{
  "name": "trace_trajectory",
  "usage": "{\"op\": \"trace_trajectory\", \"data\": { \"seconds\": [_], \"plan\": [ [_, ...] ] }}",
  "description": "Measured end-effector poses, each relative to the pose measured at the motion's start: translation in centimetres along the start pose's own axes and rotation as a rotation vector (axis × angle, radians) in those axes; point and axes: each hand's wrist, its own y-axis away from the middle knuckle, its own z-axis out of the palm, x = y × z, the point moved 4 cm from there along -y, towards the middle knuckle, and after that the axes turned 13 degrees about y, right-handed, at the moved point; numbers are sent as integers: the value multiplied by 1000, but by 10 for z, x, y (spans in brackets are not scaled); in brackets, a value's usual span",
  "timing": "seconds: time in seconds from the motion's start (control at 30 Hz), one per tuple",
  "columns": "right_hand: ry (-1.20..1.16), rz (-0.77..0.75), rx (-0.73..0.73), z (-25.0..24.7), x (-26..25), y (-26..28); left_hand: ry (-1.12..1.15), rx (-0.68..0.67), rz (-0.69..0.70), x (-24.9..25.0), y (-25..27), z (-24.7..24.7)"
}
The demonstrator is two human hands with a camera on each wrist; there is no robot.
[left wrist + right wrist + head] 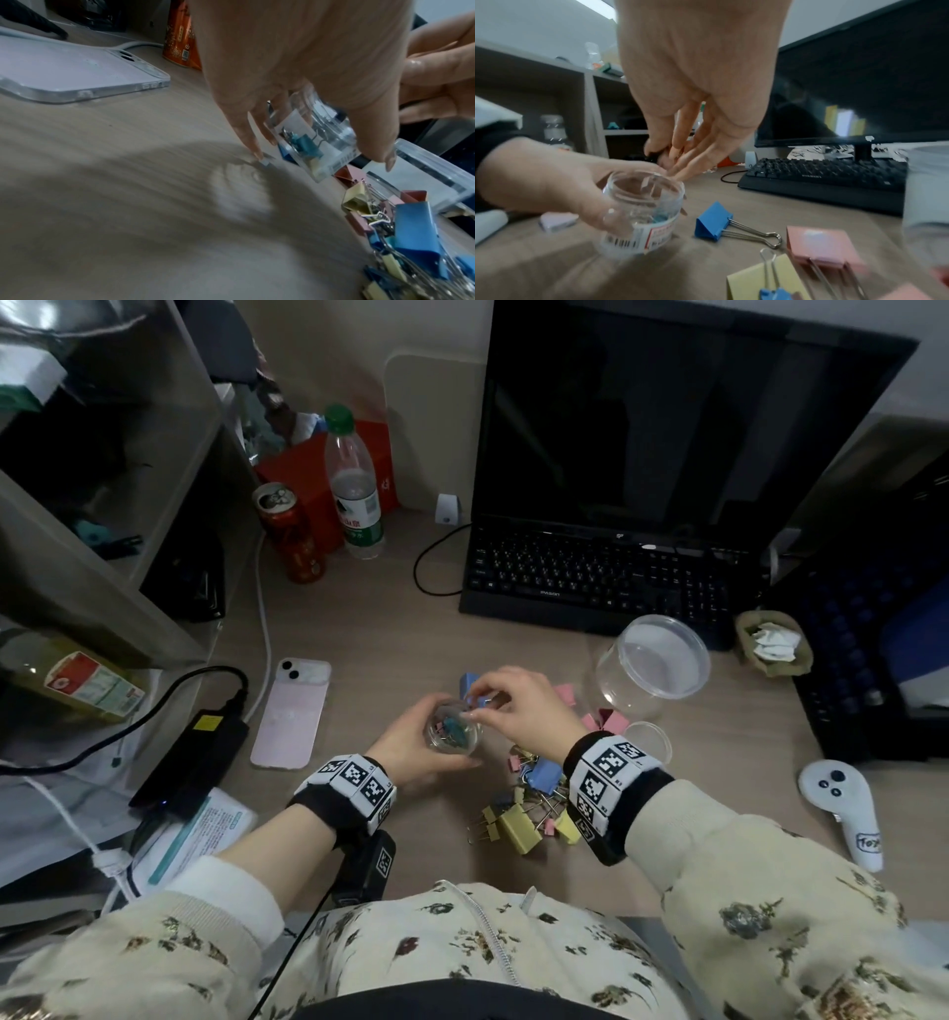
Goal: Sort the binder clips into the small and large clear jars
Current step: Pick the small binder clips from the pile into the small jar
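My left hand (411, 747) grips the small clear jar (454, 737) just above the desk; a teal clip (307, 146) and other small clips lie inside it. My right hand (513, 706) hovers over the jar's mouth (644, 182), fingertips (675, 162) gathered at the rim; whether they pinch a clip is unclear. The large clear jar (652, 665) stands open to the right, apart from both hands. A pile of mixed binder clips (534, 798) lies below my right wrist. A big blue clip (713, 223) and a pink one (818, 245) lie beside the small jar.
A pink phone (292, 711) and a black power adapter (205, 752) lie to the left. The keyboard (606, 577) and monitor stand behind. A can (290, 531) and bottle (354, 490) are back left. A clear lid (649, 742) and white controller (842, 803) lie right.
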Motion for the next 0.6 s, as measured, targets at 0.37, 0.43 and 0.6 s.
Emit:
{"op": "trace_trajectory", "data": {
  "seconds": [0.37, 0.43, 0.6],
  "plan": [
    [550, 129, -305, 32, 29, 24, -10, 20, -14, -10, 3, -12],
    [601, 134, -311, 42, 33, 28, -13, 16, -13, -10, 3, -11],
    [627, 113, -252, 49, 38, 30, 11, 4, -1, -10, 6, -10]
  ]
}}
